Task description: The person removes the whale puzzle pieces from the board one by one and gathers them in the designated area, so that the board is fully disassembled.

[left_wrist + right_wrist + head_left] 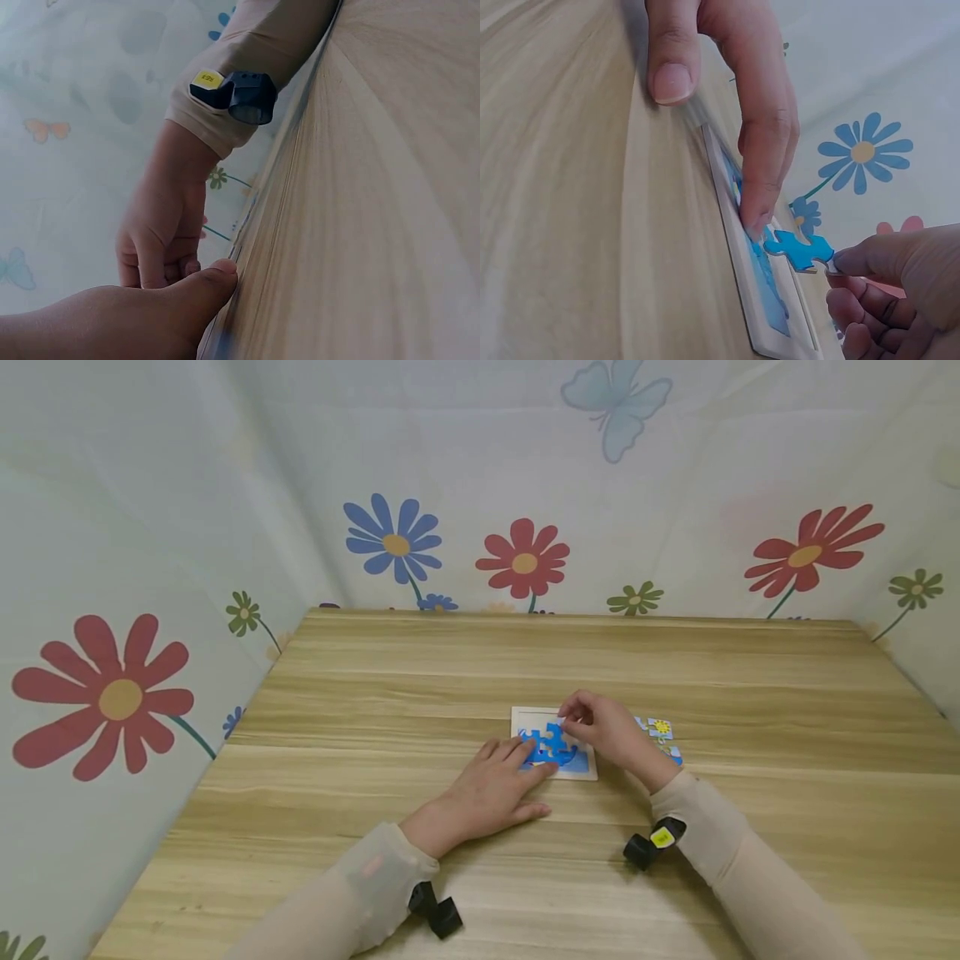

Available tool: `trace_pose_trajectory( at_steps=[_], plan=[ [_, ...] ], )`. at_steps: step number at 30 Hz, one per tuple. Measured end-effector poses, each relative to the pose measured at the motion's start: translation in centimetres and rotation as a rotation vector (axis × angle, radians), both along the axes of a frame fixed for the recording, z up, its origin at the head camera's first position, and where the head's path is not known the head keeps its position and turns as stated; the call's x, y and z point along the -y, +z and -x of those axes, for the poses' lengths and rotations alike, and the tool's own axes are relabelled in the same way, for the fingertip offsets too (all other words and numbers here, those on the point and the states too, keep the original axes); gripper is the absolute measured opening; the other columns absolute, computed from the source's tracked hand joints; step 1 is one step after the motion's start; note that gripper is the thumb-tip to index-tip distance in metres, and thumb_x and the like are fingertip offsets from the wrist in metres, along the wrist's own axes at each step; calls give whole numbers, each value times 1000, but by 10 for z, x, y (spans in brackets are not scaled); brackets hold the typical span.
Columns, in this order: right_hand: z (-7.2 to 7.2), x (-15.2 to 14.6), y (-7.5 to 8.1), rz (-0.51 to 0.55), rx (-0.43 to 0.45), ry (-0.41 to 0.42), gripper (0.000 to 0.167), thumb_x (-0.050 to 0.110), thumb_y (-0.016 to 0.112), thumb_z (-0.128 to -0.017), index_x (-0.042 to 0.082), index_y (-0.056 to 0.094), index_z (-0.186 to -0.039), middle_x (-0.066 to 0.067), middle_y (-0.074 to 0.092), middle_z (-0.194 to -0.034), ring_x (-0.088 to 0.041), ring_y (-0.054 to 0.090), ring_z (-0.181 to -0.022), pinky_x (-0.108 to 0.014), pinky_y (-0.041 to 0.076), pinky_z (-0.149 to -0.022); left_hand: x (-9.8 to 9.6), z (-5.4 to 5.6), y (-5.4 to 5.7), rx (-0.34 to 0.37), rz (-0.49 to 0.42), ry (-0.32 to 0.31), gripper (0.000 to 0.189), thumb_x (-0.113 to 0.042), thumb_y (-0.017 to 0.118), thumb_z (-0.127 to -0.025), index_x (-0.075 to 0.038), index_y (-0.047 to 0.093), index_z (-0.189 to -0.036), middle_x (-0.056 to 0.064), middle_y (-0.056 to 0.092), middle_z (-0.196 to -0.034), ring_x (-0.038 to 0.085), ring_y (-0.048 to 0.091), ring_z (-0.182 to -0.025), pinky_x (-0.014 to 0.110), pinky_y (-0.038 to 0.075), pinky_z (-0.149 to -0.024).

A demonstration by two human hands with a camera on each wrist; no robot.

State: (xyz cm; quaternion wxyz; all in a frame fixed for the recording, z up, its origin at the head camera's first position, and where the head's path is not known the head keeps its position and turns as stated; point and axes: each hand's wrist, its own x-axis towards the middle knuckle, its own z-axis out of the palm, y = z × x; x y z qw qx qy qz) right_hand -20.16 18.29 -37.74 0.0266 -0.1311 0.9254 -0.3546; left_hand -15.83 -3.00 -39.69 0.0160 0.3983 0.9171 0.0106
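My left hand [483, 789] lies palm down with fingers extended, its fingertips on the blue picture in a white-rimmed jigsaw tray [515, 722]. In the right wrist view, the left index finger [765, 150] reaches down onto the pieces in the tray. Between thumb and fingers, my right hand [603, 727] pinches a blue jigsaw piece [804, 251], held tilted over the far part of the tray. The left wrist view shows the right hand [165, 225] beyond the left thumb [199, 292]; the held piece is hidden there.
Several loose jigsaw pieces [662, 727], one with a yellow flower, lie right of the tray, partly behind the right wrist. The wooden table [375, 693] runs back to a flower-printed curtain [450, 460]. A black wrist camera [435, 910] sits below the left sleeve.
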Motion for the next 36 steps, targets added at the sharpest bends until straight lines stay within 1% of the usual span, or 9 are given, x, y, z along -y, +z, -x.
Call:
trace_pose_trajectory(
  at_steps=[6, 10, 16, 21, 26, 36],
  plan=[
    [0, -3, 7, -7, 31, -13, 13, 13, 61, -94, 4, 63, -104, -12, 65, -97, -21, 58, -87, -31, 50, -78, 0, 0, -1, -16, -9, -6, 57, -59, 44, -95, -30, 44, -144, 11, 39, -152, 32, 36, -141, 53, 32, -113],
    [-1, -8, 13, -14, 39, -18, 14, 13, 60, -94, 4, 63, -104, -12, 65, -97, -21, 57, -86, -28, 49, -74, 0, 0, 0, -13, -17, -5, 57, -59, 44, -95, -29, 45, -144, 12, 39, -152, 32, 36, -141, 53, 31, -113],
    [-2, -17, 19, 9, 17, -20, 13, 9, 61, -92, 2, 64, -103, -13, 65, -95, -21, 56, -84, -27, 46, -71, 0, 0, 0, 2, -17, 4, 57, -59, 44, -95, -29, 44, -144, 11, 38, -153, 32, 35, -142, 53, 30, -114],
    [-3, -25, 23, 21, 20, -31, 12, 8, 61, -91, 1, 64, -102, -13, 64, -92, -19, 54, -79, -24, 45, -66, 1, 0, 1, 0, -16, 5, 57, -59, 44, -95, -29, 44, -144, 11, 38, -153, 32, 35, -142, 53, 30, -114],
    [-6, -36, 27, 17, 15, -8, 13, 6, 61, -90, -1, 63, -101, -13, 63, -89, -17, 52, -75, -21, 44, -62, 1, 0, 0, 0, -15, 4, 57, -58, 44, -95, -29, 44, -144, 11, 39, -153, 32, 35, -142, 52, 30, -114],
    [-13, -59, 28, 23, 37, 19, 13, 5, 62, -91, -4, 63, -100, -11, 62, -86, -15, 51, -74, -20, 45, -62, 1, 0, 0, -1, -20, 1, 56, -57, 45, -95, -29, 45, -144, 10, 39, -153, 31, 35, -142, 52, 30, -114]
  ],
)
